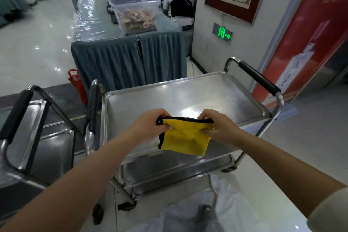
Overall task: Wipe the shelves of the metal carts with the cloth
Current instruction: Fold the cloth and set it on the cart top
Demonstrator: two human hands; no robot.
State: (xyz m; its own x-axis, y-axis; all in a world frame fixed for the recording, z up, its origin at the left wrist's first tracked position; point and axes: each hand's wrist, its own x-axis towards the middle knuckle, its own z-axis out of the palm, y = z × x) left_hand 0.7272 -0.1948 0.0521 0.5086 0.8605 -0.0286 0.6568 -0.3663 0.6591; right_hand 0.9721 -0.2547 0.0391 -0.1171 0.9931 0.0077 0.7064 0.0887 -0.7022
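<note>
A yellow cloth (183,138) with a black hem hangs folded above the near edge of a metal cart's top shelf (175,98). My left hand (150,124) pinches its upper left corner. My right hand (216,124) pinches the upper right corner, so the cloth is stretched between both hands. The cart's lower shelf (169,170) shows beneath the top one. A second metal cart (43,137) stands at the left, close beside the first.
Black-padded handles (258,78) rise at the ends of the carts. Behind stands a skirted table (128,62) with clear plastic bins (135,15), a red bag (77,83) at its foot. A person (178,3) sits further back. The wall and a red poster (308,34) close the right side.
</note>
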